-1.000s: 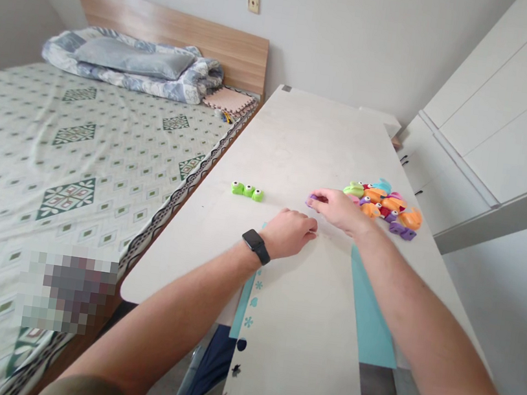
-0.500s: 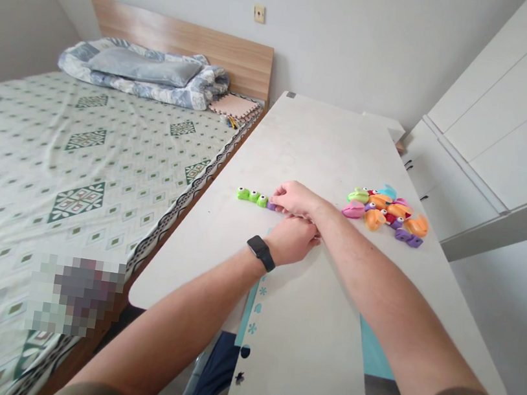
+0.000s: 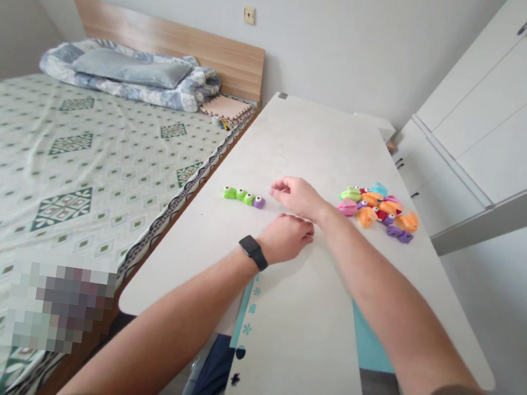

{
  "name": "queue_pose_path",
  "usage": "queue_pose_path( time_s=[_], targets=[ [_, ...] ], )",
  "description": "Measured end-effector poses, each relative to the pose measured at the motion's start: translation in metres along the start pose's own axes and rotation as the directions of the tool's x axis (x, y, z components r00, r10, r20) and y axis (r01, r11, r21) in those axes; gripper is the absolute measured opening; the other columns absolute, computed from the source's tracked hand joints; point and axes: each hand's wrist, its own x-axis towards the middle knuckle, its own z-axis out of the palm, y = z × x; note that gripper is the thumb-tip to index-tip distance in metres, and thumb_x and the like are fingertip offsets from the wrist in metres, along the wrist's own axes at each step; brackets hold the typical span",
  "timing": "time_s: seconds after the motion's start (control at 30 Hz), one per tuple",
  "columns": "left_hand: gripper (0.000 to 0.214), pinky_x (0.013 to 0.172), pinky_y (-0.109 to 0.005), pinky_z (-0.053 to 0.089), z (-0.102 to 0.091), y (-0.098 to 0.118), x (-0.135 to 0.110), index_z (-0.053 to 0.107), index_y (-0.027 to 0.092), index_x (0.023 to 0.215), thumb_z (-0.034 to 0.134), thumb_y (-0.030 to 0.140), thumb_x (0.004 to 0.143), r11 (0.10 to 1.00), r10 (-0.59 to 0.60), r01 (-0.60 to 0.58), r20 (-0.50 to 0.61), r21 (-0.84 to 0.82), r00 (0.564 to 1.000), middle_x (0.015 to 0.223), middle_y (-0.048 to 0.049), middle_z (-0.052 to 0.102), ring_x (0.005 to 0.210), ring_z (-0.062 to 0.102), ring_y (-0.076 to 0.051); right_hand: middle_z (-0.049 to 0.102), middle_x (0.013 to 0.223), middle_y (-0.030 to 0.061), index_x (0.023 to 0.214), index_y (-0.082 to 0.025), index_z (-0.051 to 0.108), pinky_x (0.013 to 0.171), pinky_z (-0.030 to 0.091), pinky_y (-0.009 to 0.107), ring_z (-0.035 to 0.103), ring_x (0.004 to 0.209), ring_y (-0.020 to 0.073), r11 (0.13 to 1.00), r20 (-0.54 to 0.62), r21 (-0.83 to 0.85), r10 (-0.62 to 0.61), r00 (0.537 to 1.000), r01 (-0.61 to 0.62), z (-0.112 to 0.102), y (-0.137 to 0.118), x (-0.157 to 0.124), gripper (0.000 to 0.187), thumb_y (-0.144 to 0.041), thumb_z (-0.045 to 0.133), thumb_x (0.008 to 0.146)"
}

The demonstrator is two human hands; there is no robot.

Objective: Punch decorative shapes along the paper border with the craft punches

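A short row of toy pieces with round eyes lies on the white table, three green frog-like ones and a purple one at its right end. My right hand is just right of the purple piece, apart from it, with thumb and fingers parted and nothing seen in them. Below it, my left hand, with a black watch at the wrist, has its fingers curled inward to the right. Whatever those fingers may hold is hidden. My right forearm passes close to the left fingertips.
A pile of colourful toy pieces lies on the table's right side, purple ones at its near edge. A long white sheet with cut-out shapes hangs over the near table edge. The bed stands left, white cabinets right.
My right hand has let go of the purple piece, its fingers spreading and drawing slightly away. The purple piece now shows fully at the row's end. The view has shifted a little.
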Motion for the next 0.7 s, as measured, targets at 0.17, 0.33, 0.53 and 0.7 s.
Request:
queue_pose_path(
  time_s=[0.17, 0.33, 0.53, 0.7],
  targets=[
    [0.017, 0.084, -0.035, 0.052, -0.001, -0.001, 0.000, 0.072, 0.018, 0.095, 0.057, 0.027, 0.097, 1.000, 0.007, -0.007, 0.011, 0.022, 1.000, 0.094, -0.0077, 0.077, 0.089, 0.071, -0.023, 0.076, 0.111, 0.0074, 0.113, -0.019, 0.071, 0.086, 0.054, 0.031, 0.069, 0.096, 0.0188, 0.995, -0.182, -0.039, -0.100, 0.978, 0.094, -0.036, 0.010, -0.056, 0.029, -0.039, 0.065, 0.093],
    [0.018, 0.085, -0.033, 0.052, 0.000, -0.004, 0.000, 0.072, 0.019, 0.099, 0.056, 0.027, 0.098, 0.999, 0.036, -0.036, -0.002, -0.006, 0.999, 0.097, -0.0069, 0.077, 0.090, 0.071, -0.021, 0.075, 0.112, 0.0099, 0.118, -0.019, 0.069, 0.087, 0.055, 0.034, 0.070, 0.096, 0.0210, 0.991, -0.430, -0.119, -0.002, 0.903, -0.054, -0.086, 0.061, -0.110, 0.032, -0.038, 0.063, 0.093],
    [0.017, 0.082, -0.031, 0.051, -0.001, -0.007, 0.001, 0.071, 0.020, 0.099, 0.056, 0.026, 0.098, 0.998, 0.035, -0.036, -0.028, -0.057, 0.999, 0.095, -0.0057, 0.076, 0.089, 0.071, -0.020, 0.076, 0.108, 0.0127, 0.111, -0.018, 0.073, 0.089, 0.051, 0.040, 0.069, 0.092, 0.0249, 0.870, -0.719, -0.258, 0.119, 0.685, -0.421, -0.148, 0.148, -0.152, 0.031, -0.033, 0.058, 0.090],
    [0.017, 0.080, -0.031, 0.051, 0.001, -0.010, 0.001, 0.071, 0.020, 0.099, 0.055, 0.025, 0.098, 0.997, 0.023, -0.026, -0.039, -0.075, 0.999, 0.095, -0.0040, 0.076, 0.088, 0.070, -0.020, 0.074, 0.108, 0.0172, 0.109, -0.014, 0.074, 0.091, 0.047, 0.043, 0.065, 0.095, 0.0286, 0.757, -0.783, -0.338, 0.103, 0.614, -0.559, -0.152, 0.190, -0.169, 0.034, -0.034, 0.055, 0.089]
  ],
)
